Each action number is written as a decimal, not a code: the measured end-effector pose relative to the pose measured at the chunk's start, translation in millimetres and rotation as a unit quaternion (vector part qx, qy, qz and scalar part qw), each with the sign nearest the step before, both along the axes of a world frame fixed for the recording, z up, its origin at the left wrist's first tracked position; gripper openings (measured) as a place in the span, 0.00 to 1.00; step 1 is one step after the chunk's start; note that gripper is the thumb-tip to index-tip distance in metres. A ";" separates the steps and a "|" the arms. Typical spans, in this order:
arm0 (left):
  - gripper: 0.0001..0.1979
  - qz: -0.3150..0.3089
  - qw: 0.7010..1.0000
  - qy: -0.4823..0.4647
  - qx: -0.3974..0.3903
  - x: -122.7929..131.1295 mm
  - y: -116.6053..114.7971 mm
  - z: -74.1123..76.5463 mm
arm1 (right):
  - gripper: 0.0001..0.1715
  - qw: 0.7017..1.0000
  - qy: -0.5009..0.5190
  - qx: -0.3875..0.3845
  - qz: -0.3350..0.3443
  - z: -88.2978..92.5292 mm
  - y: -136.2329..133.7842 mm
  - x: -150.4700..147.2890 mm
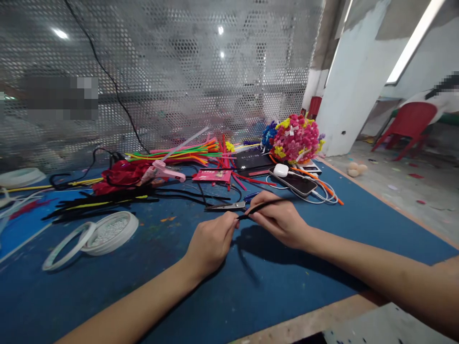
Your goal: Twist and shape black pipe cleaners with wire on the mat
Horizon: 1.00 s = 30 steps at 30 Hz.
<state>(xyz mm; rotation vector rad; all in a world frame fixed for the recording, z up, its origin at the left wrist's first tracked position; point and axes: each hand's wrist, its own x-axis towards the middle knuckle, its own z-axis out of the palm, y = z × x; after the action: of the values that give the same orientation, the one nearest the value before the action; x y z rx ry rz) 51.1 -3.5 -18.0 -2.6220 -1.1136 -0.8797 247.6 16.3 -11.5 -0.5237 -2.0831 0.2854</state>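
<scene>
Between my two hands runs a black pipe cleaner, held a little above the blue table mat. My left hand pinches one end of it, fingers closed. Fingers of my right hand close around the other stretch, which lies over the hand's upper side. Just behind the fingertips lie scissors, partly hidden by my right hand. A bundle of black pipe cleaners rests to the left. In front of it stands a round white tub of small white pieces, with a white ring lid leaning on it.
Coloured pipe cleaners, a pink glue gun and red wrapping line the back. A pink flower ball, a phone and a white cable sit right. Behind rises a perforated metal panel.
</scene>
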 end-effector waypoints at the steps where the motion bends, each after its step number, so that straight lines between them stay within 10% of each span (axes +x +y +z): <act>1: 0.14 0.000 1.000 0.003 0.000 0.4 0.0 -0.1 | 0.09 1.000 0.004 -0.024 -0.019 1.4 -1.6 -1.6; 8: 0.16 -0.004 1.000 0.021 -0.005 2.3 0.0 -1.2 | 0.13 0.953 0.086 -0.261 -0.130 5.2 -9.0 -7.9; 13: 0.15 0.004 1.000 0.013 -0.019 2.9 0.1 0.6 | 0.03 0.981 -0.024 -0.155 -0.119 9.8 -5.7 -4.4; 19: 0.14 0.009 1.000 0.005 -0.016 2.7 0.4 2.8 | 0.19 0.975 -0.135 -0.120 -0.132 13.1 -0.2 -0.1; 24: 0.16 0.007 0.999 0.031 0.007 1.4 1.4 1.3 | 0.12 0.965 -0.117 -0.210 -0.107 12.6 3.8 1.9; 30: 0.14 0.059 0.992 0.077 0.084 2.5 0.1 5.8 | 0.09 0.989 -0.076 -0.083 -0.096 7.6 4.0 4.9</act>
<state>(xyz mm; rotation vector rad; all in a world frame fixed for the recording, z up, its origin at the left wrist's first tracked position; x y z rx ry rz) 53.6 -3.3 -12.2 -2.4155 -1.0902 -0.7006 252.4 20.3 -3.9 -0.8645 -2.1469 0.3149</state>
